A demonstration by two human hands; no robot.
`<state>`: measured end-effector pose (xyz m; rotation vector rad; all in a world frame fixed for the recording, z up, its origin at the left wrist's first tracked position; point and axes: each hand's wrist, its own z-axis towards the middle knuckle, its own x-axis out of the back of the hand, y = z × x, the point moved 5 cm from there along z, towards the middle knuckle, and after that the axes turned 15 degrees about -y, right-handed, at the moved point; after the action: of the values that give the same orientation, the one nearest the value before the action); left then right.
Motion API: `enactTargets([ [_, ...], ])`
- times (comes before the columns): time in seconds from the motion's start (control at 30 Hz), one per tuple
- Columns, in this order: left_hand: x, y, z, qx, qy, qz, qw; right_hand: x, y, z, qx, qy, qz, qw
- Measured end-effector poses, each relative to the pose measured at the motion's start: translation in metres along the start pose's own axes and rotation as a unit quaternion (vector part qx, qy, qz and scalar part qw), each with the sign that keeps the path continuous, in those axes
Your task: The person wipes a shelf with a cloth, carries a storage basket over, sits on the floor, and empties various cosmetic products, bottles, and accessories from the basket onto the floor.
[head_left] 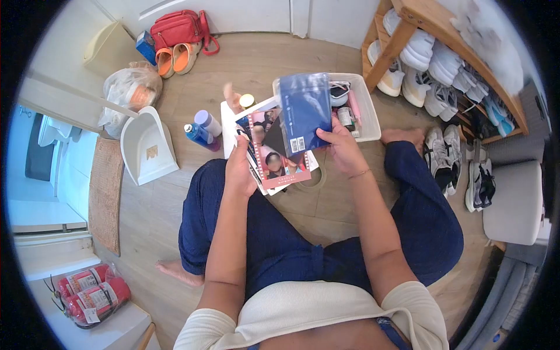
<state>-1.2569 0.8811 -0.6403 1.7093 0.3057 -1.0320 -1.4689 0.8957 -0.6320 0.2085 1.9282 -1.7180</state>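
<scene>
My left hand (239,170) is closed around the left edge of a photo print (274,154), which has a pink film-strip border and lies over other papers or cards. In my right hand (344,149) is a flat blue packet (304,111) in clear plastic, with white barcode labels near its lower edge. The thumb presses on its front, and the packet overlaps the print's upper right. Just behind it stands a white plastic bin (368,125) holding a dark-labelled bottle (346,118), a pink item (354,108) and other small things. The packet hides part of the bin.
A blue bottle (200,137) and a purple-capped bottle (208,123) stand left of the papers, near a white dustpan (166,153). A wooden shoe rack (392,42) is at right, with a white cat (496,44) on top. A red bag (178,29) lies at back left.
</scene>
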Motion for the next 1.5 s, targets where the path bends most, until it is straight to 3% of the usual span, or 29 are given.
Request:
enactTargets([
  [0.07, 0.008, -0.011, -0.001, 0.057, -0.056, 0.014, 0.997, -0.003, -0.003, -0.001, 0.021, 0.028, -0.037, 0.999],
  [0.1, -0.006, -0.012, -0.002, 0.035, 0.042, 0.049, 0.997, -0.005, -0.007, -0.002, 0.042, 0.055, -0.074, 0.995],
  [0.2, -0.018, -0.012, -0.001, -0.002, 0.033, 0.097, 0.995, 0.0, -0.01, -0.003, 0.073, 0.13, -0.015, 0.989],
  [0.33, -0.014, -0.01, -0.004, 0.027, 0.067, 0.112, 0.991, 0.004, -0.033, -0.012, 0.115, 0.069, 0.023, 0.991],
  [0.43, -0.006, -0.014, -0.002, 0.016, 0.059, 0.091, 0.994, -0.007, -0.04, -0.017, 0.022, -0.059, -0.137, 0.989],
  [0.57, -0.005, -0.016, 0.0, 0.014, 0.053, 0.06, 0.997, 0.003, -0.019, -0.012, -0.053, -0.062, -0.226, 0.971],
  [0.63, -0.009, -0.014, -0.001, 0.013, 0.042, 0.055, 0.998, 0.0, -0.021, -0.009, 0.013, -0.062, -0.224, 0.972],
  [0.7, -0.017, -0.013, -0.005, 0.035, -0.014, 0.031, 0.999, -0.002, -0.025, -0.011, 0.016, -0.048, -0.228, 0.972],
  [0.77, -0.014, -0.019, -0.003, 0.025, -0.005, 0.055, 0.998, -0.001, -0.023, -0.009, 0.021, -0.034, -0.233, 0.972],
  [0.83, -0.008, -0.023, -0.001, 0.024, 0.003, 0.092, 0.995, 0.006, -0.02, -0.003, 0.099, 0.001, -0.275, 0.956],
  [0.87, -0.006, -0.025, 0.001, 0.024, 0.004, 0.091, 0.996, 0.009, -0.015, -0.002, 0.099, 0.001, -0.276, 0.956],
  [0.93, -0.007, -0.022, 0.003, -0.013, 0.01, 0.116, 0.993, 0.019, -0.01, -0.003, 0.093, 0.093, -0.134, 0.982],
  [1.07, -0.009, -0.012, -0.001, -0.064, 0.086, 0.089, 0.99, 0.011, -0.009, -0.005, 0.051, 0.085, -0.108, 0.989],
  [1.13, -0.012, -0.011, -0.001, -0.09, 0.07, 0.078, 0.99, 0.006, 0.008, 0.0, -0.026, 0.088, -0.211, 0.973],
  [1.17, -0.017, -0.01, -0.001, -0.089, 0.054, 0.048, 0.993, 0.004, 0.017, 0.0, -0.026, 0.089, -0.212, 0.973],
  [1.23, -0.015, -0.013, -0.001, -0.08, 0.017, 0.051, 0.995, -0.01, 0.026, 0.002, -0.005, 0.076, -0.367, 0.927],
  [1.27, -0.012, -0.012, -0.003, -0.08, 0.016, 0.051, 0.995, -0.011, 0.031, 0.004, -0.004, 0.077, -0.366, 0.927],
  [1.33, -0.012, -0.015, -0.007, -0.031, -0.031, 0.031, 0.999, -0.034, 0.039, 0.006, -0.04, -0.046, -0.163, 0.985],
  [1.4, -0.003, -0.015, -0.012, 0.016, -0.005, -0.047, 0.999, -0.057, 0.022, 0.002, 0.044, -0.066, -0.23, 0.97],
  [1.5, -0.003, 0.01, -0.024, 0.028, -0.11, -0.112, 0.987, -0.073, 0.034, 0.009, 0.11, -0.09, -0.251, 0.957],
])
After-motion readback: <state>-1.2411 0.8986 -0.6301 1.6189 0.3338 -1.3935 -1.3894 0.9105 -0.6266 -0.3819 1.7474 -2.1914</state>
